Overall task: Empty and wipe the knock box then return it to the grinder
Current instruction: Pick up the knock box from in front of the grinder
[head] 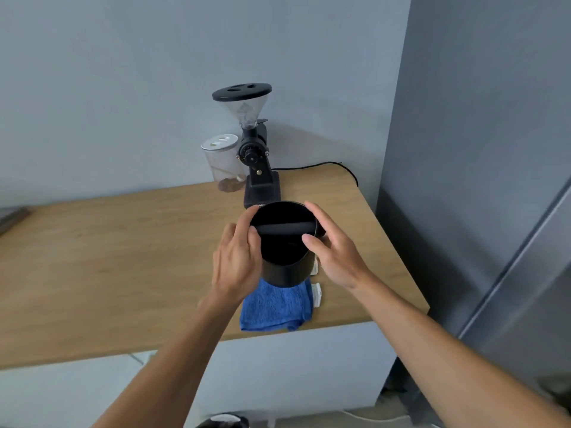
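The black round knock box (pixel 285 274) with a bar across its mouth is upright above the wooden counter, just in front of the black grinder (pixel 258 162). My left hand (pixel 238 261) grips its left rim, thumb inside. My right hand (pixel 332 251) sits against its right side, fingers spread. A folded blue cloth (pixel 275 307) lies on the counter under the box. Whether the box rests on the cloth or is held above it I cannot tell. The inside of the box looks dark and I see nothing in it.
A clear jar (pixel 221 163) with a white lid and some coffee beans stands left of the grinder. A black cable (pixel 324 165) runs behind it. The wooden counter (pixel 108 257) ends at a rounded corner on the right, beside a grey cabinet (pixel 479 149). Small white tags (pixel 316 293) poke out by the cloth.
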